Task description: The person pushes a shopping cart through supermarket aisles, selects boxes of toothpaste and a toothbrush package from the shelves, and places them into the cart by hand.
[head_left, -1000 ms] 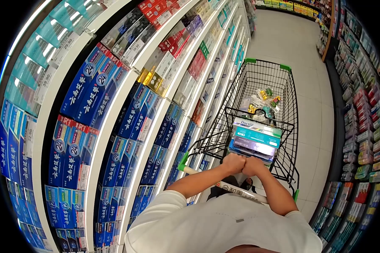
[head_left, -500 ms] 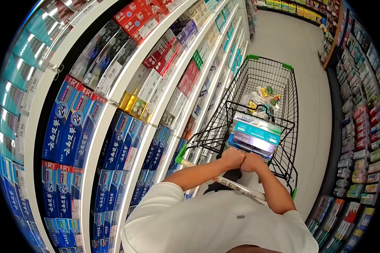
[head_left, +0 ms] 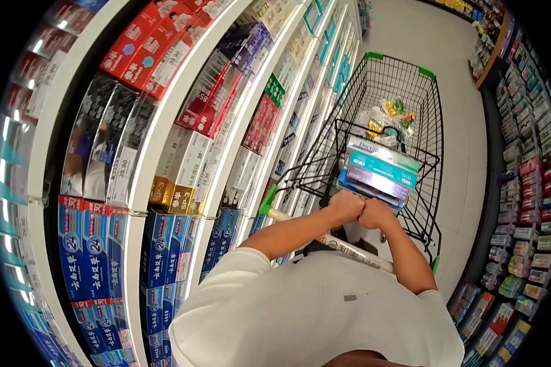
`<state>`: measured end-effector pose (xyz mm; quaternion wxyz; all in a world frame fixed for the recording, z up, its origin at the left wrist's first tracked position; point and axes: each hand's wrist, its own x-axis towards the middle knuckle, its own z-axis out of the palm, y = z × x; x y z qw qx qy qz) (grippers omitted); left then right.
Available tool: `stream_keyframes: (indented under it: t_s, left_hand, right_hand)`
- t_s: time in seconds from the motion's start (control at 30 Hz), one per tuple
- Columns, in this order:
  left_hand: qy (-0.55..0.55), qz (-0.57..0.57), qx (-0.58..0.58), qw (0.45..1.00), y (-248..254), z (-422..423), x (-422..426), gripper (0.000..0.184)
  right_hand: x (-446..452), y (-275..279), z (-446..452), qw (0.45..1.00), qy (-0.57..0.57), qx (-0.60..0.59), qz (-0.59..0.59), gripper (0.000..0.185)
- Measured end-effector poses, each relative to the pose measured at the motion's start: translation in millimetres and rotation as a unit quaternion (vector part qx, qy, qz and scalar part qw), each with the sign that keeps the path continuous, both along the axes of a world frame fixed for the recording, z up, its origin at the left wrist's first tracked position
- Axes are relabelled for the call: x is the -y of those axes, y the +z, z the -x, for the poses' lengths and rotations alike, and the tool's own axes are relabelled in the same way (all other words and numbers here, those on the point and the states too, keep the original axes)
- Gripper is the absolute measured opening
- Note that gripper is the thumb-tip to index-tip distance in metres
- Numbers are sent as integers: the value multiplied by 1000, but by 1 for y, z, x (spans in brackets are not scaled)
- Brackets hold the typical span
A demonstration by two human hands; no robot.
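My left hand and my right hand are closed in fists, side by side and touching, just beyond the shopping cart handle. The handle runs under my forearms. Whatever the fists hold, if anything, is hidden from above. Right in front of them lies a stack of toothpaste boxes, the upper one teal and white, in the near part of the black wire cart. Deeper in the basket are clear plastic packs with yellow and green contents.
A tall shelf with red, black and blue toothpaste boxes rises close on the left. Along the right stands a dark rack of small packaged goods. Pale floor tiles stretch between cart and rack. Further shelves stand at the far end.
The cart has moved forward along the aisle, and the left shelf's boxes have slid back toward me. My fists stay together over the cart.
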<state>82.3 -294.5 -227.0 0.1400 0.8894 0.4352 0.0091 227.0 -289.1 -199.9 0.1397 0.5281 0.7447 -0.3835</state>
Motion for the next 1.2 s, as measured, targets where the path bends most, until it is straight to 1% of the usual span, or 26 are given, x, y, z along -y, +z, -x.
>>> stream_keyframes:
  t_s: [0.07,0.13,0.17,0.2,0.23,0.3,0.37,0.5,0.6,0.73,0.8,0.87,0.9,0.97,1.03,1.07,1.1,1.13,1.2]
  left_hand:
    - [4,9,2,1000,1,0,-15,22]
    - [4,11,3,1000,4,-2,-31,19]
    - [8,0,3,1000,3,-4,-37,17]
    - [8,14,-1,1000,-2,-5,-45,18]
    - [21,17,5,1000,0,-7,-52,18]
    - [6,15,-14,1000,-3,-9,-64,18]
    - [-4,14,-23,1000,-2,-11,-81,19]
    - [-6,11,-19,1000,-3,-20,-107,20]
    - [14,6,-16,1000,-2,-28,-129,20]
    - [14,21,-26,999,-1,-35,-161,20]
    - [27,24,-26,999,1,-39,-174,20]
    - [33,27,-28,999,2,-43,-184,19]
    - [35,9,-19,999,-3,-44,-188,18]
    - [7,57,-14,998,-2,-44,-200,19]
    - [34,75,-37,996,22,-51,-206,13]
    - [61,65,-33,995,16,-52,-209,13]
    - [42,68,-25,996,5,-54,-214,13]
    - [18,73,-15,997,12,-54,-216,13]
    - [26,80,-11,996,13,-56,-209,14]
  right_hand:
    - [-15,-8,-2,1000,-5,4,2,35]
    - [-27,-3,-4,999,11,-25,-37,35]
    - [-34,-10,-5,999,4,-22,-33,35]
    - [-40,-19,-6,999,-3,-17,-29,35]
    - [-47,-15,-8,999,-12,-14,-27,32]
    - [-58,0,-9,1000,-23,-10,-14,30]
    - [-76,10,-11,1000,-7,0,-2,29]
    - [-106,7,-20,1000,0,0,5,29]
    - [-130,6,-27,1000,13,7,13,29]
    - [-160,10,-35,1000,13,6,5,29]
    - [-176,16,-37,999,12,13,28,30]
    - [-187,4,-41,999,31,16,19,31]
    - [-191,-2,-43,1000,21,8,1,31]
    - [-202,-2,-44,999,27,-5,-23,29]
    - [-208,-4,-48,998,45,-6,-42,29]
    - [-212,-10,-50,997,55,-4,-56,30]
    - [-218,-12,-49,995,77,0,-68,30]
    - [-221,-15,-50,996,66,15,-66,32]
    - [-212,-34,-60,995,58,34,-67,34]
